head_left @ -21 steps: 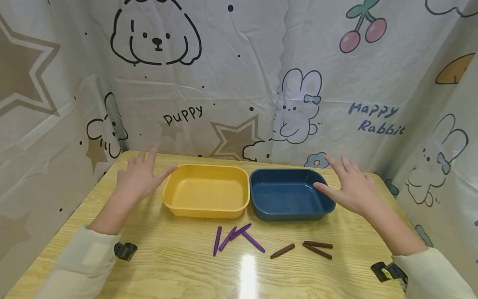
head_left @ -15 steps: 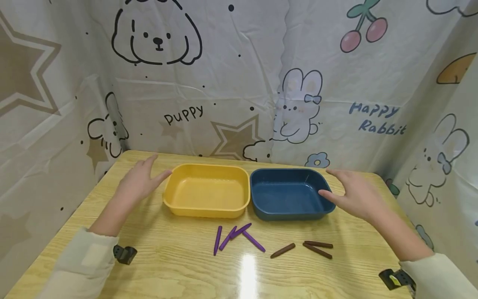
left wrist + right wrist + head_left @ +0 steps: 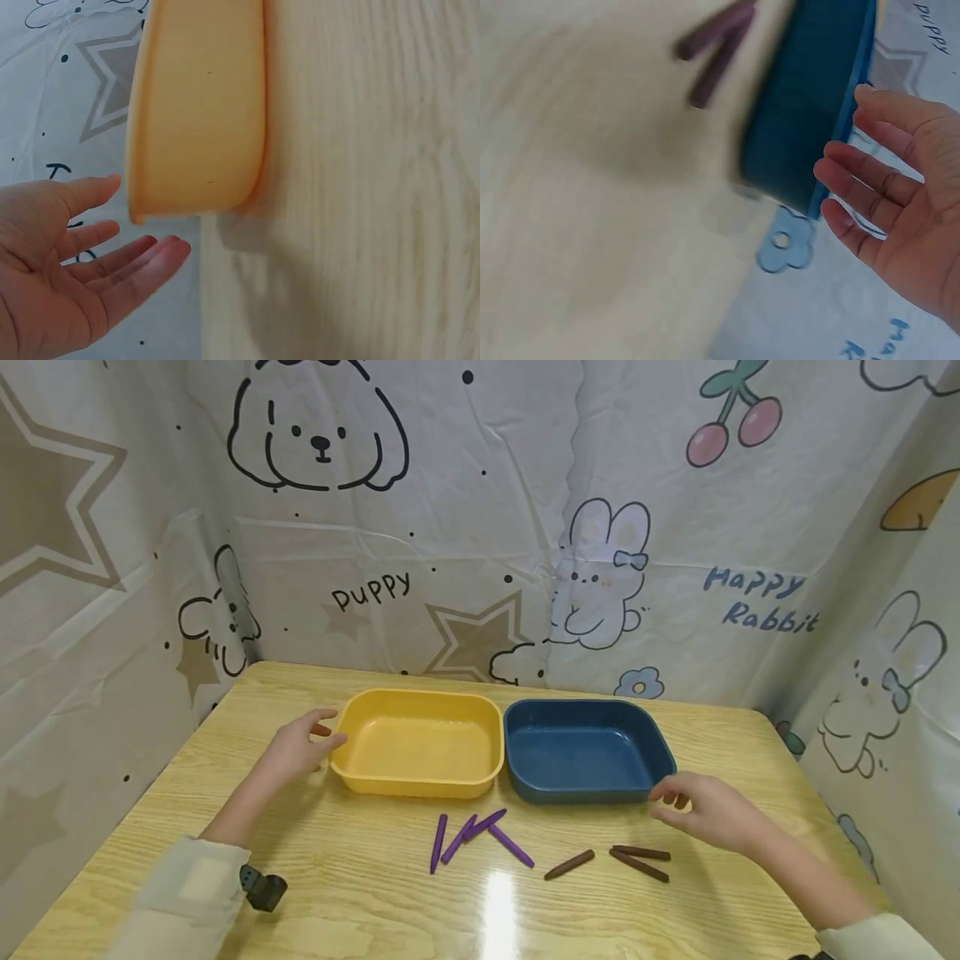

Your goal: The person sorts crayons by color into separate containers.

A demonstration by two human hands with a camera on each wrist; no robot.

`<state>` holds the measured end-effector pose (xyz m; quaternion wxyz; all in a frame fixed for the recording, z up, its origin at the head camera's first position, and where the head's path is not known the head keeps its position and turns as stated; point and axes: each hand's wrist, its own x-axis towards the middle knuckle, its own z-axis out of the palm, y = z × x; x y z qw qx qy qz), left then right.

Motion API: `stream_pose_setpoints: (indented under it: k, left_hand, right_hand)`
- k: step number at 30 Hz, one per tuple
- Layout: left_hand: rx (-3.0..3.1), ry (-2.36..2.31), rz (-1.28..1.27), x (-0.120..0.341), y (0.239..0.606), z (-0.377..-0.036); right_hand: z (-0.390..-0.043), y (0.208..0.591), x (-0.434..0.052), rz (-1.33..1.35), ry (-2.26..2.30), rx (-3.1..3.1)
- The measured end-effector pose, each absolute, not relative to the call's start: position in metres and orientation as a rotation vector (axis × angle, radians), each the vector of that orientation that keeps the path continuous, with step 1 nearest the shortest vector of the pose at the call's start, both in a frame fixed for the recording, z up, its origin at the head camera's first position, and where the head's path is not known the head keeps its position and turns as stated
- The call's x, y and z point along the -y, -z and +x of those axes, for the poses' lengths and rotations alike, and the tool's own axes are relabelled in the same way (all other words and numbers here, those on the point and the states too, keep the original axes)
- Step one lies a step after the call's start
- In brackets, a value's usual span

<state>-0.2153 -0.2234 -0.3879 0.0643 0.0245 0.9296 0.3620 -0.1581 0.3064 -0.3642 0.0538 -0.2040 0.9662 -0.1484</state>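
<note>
Head: yellow bin (image 3: 418,750) on wooden table (image 3: 360,893), patterned backdrop (image 3: 465,527).

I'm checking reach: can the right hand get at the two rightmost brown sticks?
Probably yes: the right hand holds nothing and is near the two rightmost brown sticks, with nothing visible between; the blue tray sits behind them.

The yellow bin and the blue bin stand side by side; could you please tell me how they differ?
The yellow bin is light in colour, the blue bin dark. The left hand is nearer the yellow bin, the right hand nearer the blue bin. Both are rounded rectangles, open-topped, on the table.
</note>
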Motion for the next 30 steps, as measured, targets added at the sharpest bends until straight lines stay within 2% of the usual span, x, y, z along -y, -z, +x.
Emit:
stream_pose_setpoints:
  k: [12, 30]
  left_hand:
    - [-2.716, -1.309, 0.022, 0.218, 0.401, -0.213]
    - [-2.75, -1.301, 0.042, 0.219, 0.405, -0.215]
  right_hand:
    - [-0.154, 0.415, -0.31, -0.783, 0.602, -2.743]
    - [-0.15, 0.426, -0.311, -0.691, 0.625, -2.736]
